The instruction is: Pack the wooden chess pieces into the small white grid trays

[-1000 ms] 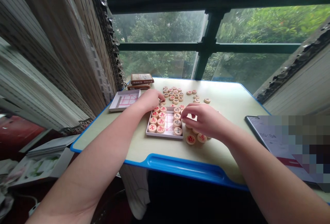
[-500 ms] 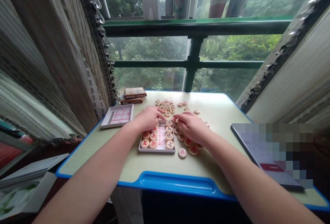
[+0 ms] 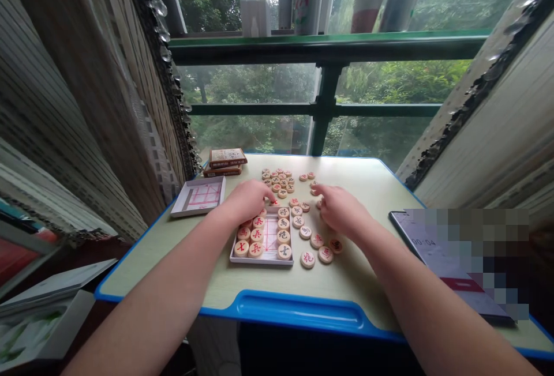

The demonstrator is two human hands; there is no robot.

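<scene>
Worktop [image 3: 346,284] strewn with xiangqi pieces [image 3: 307,259]

Carries a box [image 3: 269,236] of pieces toward the near edge, a pink-lined tray [image 3: 201,196] by the left edge. Shows the right hand [image 3: 341,209] between box and right edge, with index finger out to pieces; the left hand [image 3: 246,200] across the box's far-left corner, with fingertip at a red-marked piece [image 3: 274,203]. Cannot tell whether pinching, in either.

Since half a second ago I have swung my bare right hand [image 3: 341,207] outward, away from the shallow white rectangular box [image 3: 261,262], its fingertip now at a small round pale wooden disc [image 3: 314,184]. That uncovers a red-marked round wooden disc [image 3: 294,202] beyond the box. Since a second ago, my camera has tilted up, revealing a whole silver metal can [image 3: 308,4].
</scene>
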